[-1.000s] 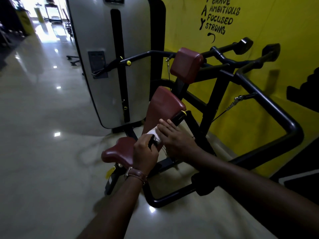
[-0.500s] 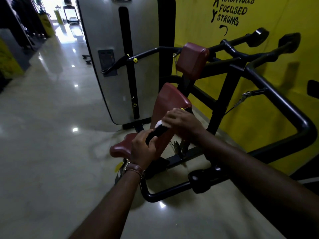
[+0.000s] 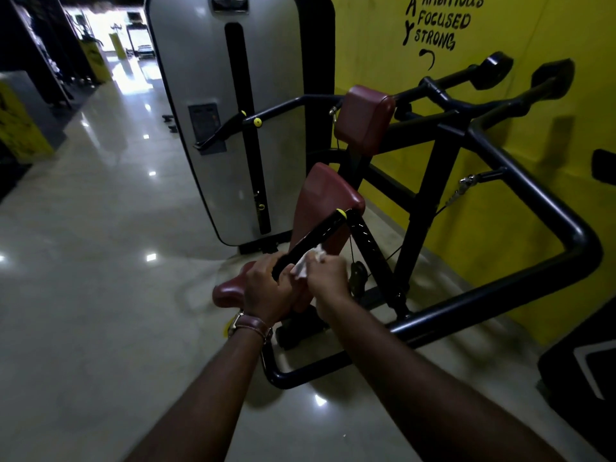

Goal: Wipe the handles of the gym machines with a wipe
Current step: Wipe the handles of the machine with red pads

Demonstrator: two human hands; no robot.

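Wipe (image 3: 305, 265) slid down the handle (image 3: 315, 235) toward left hand (image 3: 266, 291); open floor (image 3: 100, 261) leftward.

Glossy pale tiled floor (image 3: 100, 261) running back to a bright doorway, dotted with light reflections. Yellow wall (image 3: 383, 55) on the right with black lettering (image 3: 440, 25) — "AMBITIOUS", "FOCUSED", "STRONG" legible. Grey weight-stack housing (image 3: 206, 95) standing upright against a black column, slotted down its middle with a dark placard on its face; maroon seat pad (image 3: 230, 291), maroon back pad (image 3: 323, 201) and smaller maroon upper pad (image 3: 363, 120) — all mounted on a black tubular frame (image 3: 533, 208).
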